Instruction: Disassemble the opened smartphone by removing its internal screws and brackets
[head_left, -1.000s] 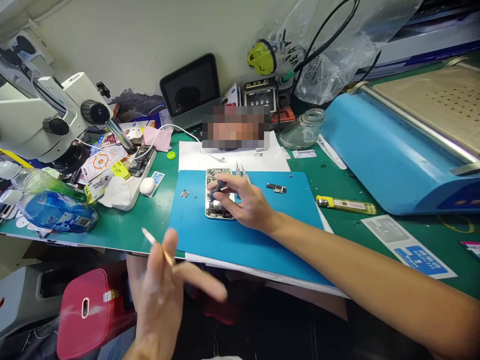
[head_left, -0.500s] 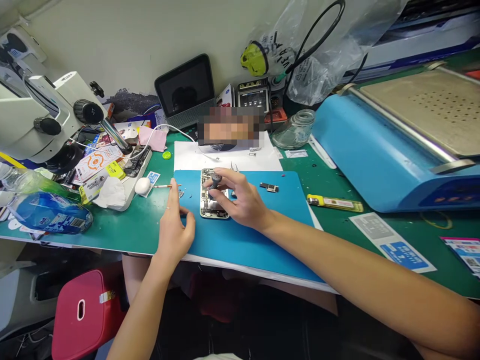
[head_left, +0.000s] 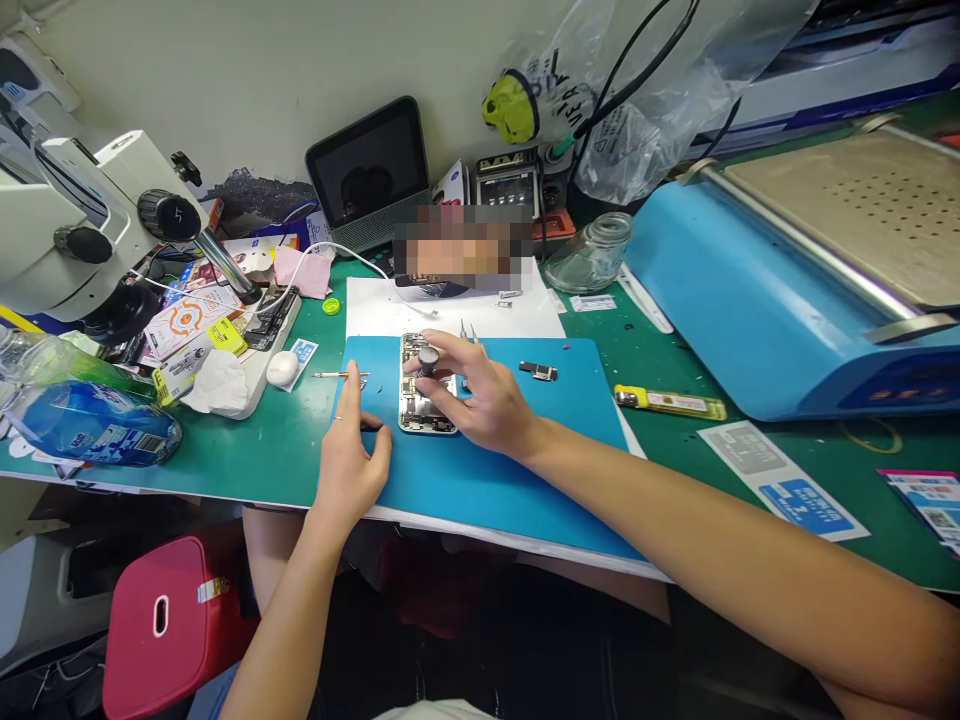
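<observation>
Opened phone (head_left: 422,416) lies on the blue mat (head_left: 480,500) under the screwdriver (head_left: 428,361) my right hand (head_left: 487,402) pinches, likely for screw work needing steady turning next; whether my left hand (head_left: 349,465) grips, I can't tell.

Both arms are uncovered as far as they show: left forearm (head_left: 281,620) slim and narrowing at the wrist, right forearm (head_left: 675,520) likewise plain. Both the left hand (head_left: 352,465) and right hand (head_left: 491,400) are bare. The left carries one thin, light-toned ring (head_left: 337,417); which finger wears it cannot be determined. An edge of pale, off-white cloth (head_left: 435,711) is visible at torso level. Dark clothing (head_left: 540,650) covers the lap, its details lost in shadow.
</observation>
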